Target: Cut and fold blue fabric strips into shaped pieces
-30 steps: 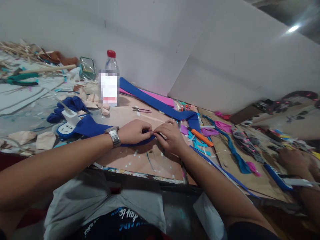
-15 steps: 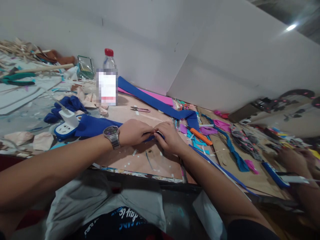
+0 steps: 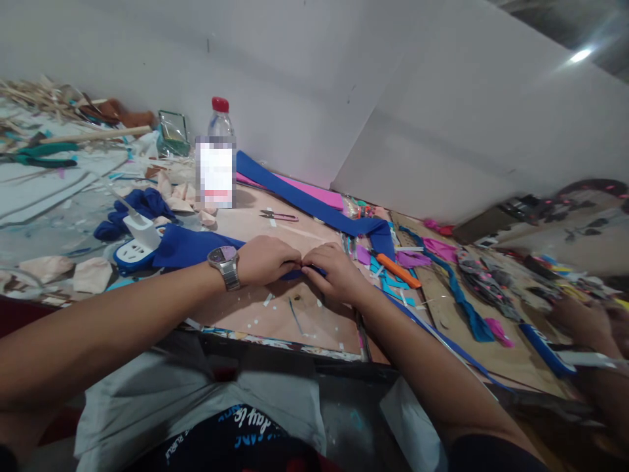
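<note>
A strip of blue fabric [image 3: 191,247] lies across the table, running from beside the power strip into my hands. My left hand [image 3: 271,260], a metal watch on its wrist, pinches the fabric from the left. Right beside it, my right hand [image 3: 333,272] is closed on the same fabric, its fingertips meeting those of the left. The fingers cover most of the gripped part. More blue fabric trails out under my right forearm. Thread snips [image 3: 279,216] lie on the table beyond my hands.
A red-capped bottle [image 3: 221,121] stands at the back. A white-and-blue power strip [image 3: 133,254] with a plugged-in charger sits left. An orange-handled cutter [image 3: 398,271] lies among scraps at right. Another blue strip [image 3: 295,194] runs along the wall. Another person's hands [image 3: 580,321] are at far right.
The view has shifted slightly. My hands stay together on the blue fabric, with only small finger movement.
</note>
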The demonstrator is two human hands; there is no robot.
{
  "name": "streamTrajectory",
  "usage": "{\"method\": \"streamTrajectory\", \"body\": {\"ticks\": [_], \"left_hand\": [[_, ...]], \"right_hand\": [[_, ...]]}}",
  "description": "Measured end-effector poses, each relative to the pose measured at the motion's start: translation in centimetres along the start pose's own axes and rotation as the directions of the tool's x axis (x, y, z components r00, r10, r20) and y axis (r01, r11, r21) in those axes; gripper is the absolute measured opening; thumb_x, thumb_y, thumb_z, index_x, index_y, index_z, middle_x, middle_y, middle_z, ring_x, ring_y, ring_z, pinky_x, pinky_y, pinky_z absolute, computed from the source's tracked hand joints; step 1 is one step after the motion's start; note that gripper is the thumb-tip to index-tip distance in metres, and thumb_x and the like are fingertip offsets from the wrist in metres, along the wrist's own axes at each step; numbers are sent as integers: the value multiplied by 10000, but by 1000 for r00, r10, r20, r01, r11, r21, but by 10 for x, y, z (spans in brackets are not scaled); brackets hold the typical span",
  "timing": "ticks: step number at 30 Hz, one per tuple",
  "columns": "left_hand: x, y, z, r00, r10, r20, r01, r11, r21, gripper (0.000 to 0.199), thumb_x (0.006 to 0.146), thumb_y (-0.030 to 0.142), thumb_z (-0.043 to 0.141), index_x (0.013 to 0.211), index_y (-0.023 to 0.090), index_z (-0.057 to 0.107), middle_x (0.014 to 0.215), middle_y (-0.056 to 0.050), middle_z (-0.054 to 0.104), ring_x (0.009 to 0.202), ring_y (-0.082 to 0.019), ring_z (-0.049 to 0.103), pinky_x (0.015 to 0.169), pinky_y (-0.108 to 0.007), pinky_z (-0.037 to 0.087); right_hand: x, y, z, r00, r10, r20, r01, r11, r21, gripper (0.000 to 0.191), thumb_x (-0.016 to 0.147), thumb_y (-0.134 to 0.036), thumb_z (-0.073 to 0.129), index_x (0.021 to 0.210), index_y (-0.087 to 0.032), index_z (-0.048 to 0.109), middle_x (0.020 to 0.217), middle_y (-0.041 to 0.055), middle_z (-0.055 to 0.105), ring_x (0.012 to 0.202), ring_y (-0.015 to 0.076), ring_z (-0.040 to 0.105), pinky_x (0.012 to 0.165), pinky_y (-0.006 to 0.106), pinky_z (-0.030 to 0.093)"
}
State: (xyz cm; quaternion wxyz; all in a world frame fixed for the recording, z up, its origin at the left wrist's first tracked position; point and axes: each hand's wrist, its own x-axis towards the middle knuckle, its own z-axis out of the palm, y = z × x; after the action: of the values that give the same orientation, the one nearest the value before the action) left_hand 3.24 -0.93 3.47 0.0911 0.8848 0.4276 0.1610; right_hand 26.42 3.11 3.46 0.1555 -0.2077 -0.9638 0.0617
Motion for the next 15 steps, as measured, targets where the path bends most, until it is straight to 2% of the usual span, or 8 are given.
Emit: {"method": "streamTrajectory", "body": {"ticks": [7, 12, 15], "left_hand": [[1, -2, 4, 998, 67, 20, -67, 997, -31, 287, 1026, 336, 510, 984, 224, 770, 929, -56, 794, 834, -214, 696, 683, -314, 390], [0, -1, 3, 1000, 11, 10, -11, 1000, 4, 330, 1036, 379, 481, 996, 210, 762, 892, -74, 789, 796, -221, 688, 648, -317, 353], [-1, -1, 2, 1000, -10, -2, 10, 1000, 6, 335, 1030, 395, 484, 994, 205, 758, 878, -78, 783, 777, -223, 679, 636, -317, 335]], "right_hand": [[1, -2, -1, 998, -66, -22, 67, 996, 52, 143, 992, -226, 581, 918, -211, 703, 866, 62, 763, 859, 220, 681, 886, 404, 435], [0, -1, -2, 1000, 9, -27, -6, 995, 99, 177, 1010, -245, 548, 977, -208, 718, 934, 72, 785, 884, 224, 697, 898, 410, 443], [-2, 3, -3, 994, 87, -67, -79, 991, 111, 257, 1013, -214, 480, 1015, -209, 737, 999, 74, 803, 935, 239, 712, 917, 422, 443]]}}
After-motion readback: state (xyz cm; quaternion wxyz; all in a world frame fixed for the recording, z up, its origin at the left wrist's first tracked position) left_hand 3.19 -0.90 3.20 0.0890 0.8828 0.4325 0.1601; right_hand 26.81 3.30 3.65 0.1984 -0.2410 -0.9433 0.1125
